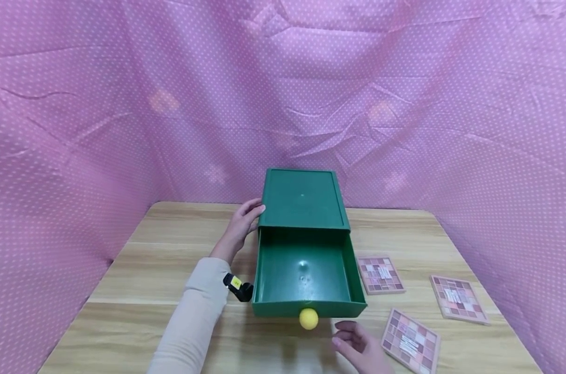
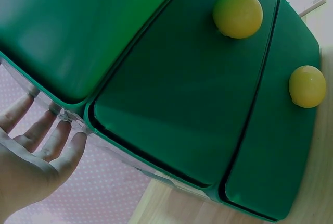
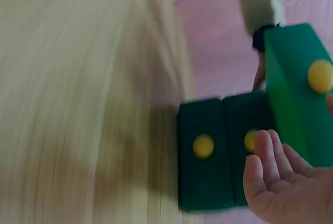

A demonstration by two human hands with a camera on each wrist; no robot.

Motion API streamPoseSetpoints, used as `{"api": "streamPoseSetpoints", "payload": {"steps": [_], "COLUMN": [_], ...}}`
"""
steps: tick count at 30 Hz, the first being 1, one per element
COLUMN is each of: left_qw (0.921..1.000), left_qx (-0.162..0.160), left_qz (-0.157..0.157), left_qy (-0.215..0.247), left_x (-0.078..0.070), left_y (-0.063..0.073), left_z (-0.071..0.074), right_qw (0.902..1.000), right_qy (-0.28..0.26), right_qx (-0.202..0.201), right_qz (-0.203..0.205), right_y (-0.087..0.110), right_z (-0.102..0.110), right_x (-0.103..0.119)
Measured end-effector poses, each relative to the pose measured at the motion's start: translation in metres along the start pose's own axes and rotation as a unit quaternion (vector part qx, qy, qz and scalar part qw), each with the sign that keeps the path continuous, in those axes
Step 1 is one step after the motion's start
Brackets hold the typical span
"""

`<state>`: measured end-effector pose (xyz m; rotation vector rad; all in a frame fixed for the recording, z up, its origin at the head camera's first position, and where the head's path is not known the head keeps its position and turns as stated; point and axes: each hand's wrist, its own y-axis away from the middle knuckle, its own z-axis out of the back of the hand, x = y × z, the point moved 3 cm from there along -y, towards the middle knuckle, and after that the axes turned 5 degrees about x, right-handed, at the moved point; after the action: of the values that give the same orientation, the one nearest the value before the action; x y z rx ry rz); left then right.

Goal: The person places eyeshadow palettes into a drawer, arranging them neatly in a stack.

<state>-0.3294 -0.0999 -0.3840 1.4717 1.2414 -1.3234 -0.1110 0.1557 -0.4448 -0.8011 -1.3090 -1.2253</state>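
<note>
A green drawer cabinet (image 1: pixel 306 197) stands on the table, its top drawer (image 1: pixel 301 270) pulled out and bare inside. A yellow round knob (image 1: pixel 308 319) sits on that drawer's front. In the left wrist view, two lower drawers (image 2: pixel 177 83) with yellow knobs are closed. My left hand (image 1: pixel 240 226) rests against the cabinet's left side, fingers extended along it (image 2: pixel 39 153). Just right of the top knob, my right hand (image 1: pixel 358 345) hovers with loosely bent fingers and holds nothing. The right wrist view shows that hand (image 3: pixel 286 182) in front of the drawer fronts.
Three pink makeup palettes lie on the table to the right: one beside the drawer (image 1: pixel 382 275), one farther right (image 1: pixel 459 299), one near my right hand (image 1: pixel 411 343). Pink dotted cloth (image 1: pixel 311 104) hangs behind and at both sides of the wooden table (image 1: pixel 138 275).
</note>
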Motion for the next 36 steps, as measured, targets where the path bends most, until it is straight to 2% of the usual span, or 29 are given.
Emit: {"api": "streamPoseSetpoints", "payload": {"steps": [4, 8, 12, 16, 19, 26, 31, 36], "left_qw": [1.0, 1.0, 1.0, 1.0, 1.0, 1.0, 1.0, 0.9999], "left_qx": [-0.001, -0.003, -0.004, -0.006, -0.005, -0.004, -0.004, -0.002], "left_qz": [0.002, 0.002, 0.001, -0.004, -0.005, -0.006, -0.008, -0.012], "left_qy": [0.002, -0.001, 0.001, 0.002, 0.001, 0.006, 0.004, 0.001], "left_x": [0.001, 0.002, 0.004, 0.004, 0.004, 0.005, 0.004, 0.003], "left_y": [0.001, 0.001, 0.001, 0.001, 0.001, 0.0, 0.0, -0.001], "left_z": [0.001, 0.002, 0.002, 0.002, 0.002, 0.002, 0.001, 0.001], "right_qw": [0.9985, 0.9962, 0.9907, 0.976, 0.9657, 0.9548, 0.9462, 0.9388], "right_qy": [0.05, 0.085, 0.13, 0.197, 0.233, 0.278, 0.306, 0.328], "right_qx": [0.021, 0.016, -0.037, -0.089, -0.105, -0.083, -0.088, -0.078], "right_qz": [-0.008, -0.011, -0.014, -0.03, -0.042, -0.064, -0.057, -0.071], "right_y": [0.001, 0.001, 0.002, 0.007, 0.009, 0.011, 0.008, 0.011], "right_z": [0.02, 0.041, 0.065, 0.09, 0.109, 0.142, 0.157, 0.16], "right_x": [-0.008, -0.017, -0.027, -0.036, -0.05, -0.087, -0.116, -0.12]}}
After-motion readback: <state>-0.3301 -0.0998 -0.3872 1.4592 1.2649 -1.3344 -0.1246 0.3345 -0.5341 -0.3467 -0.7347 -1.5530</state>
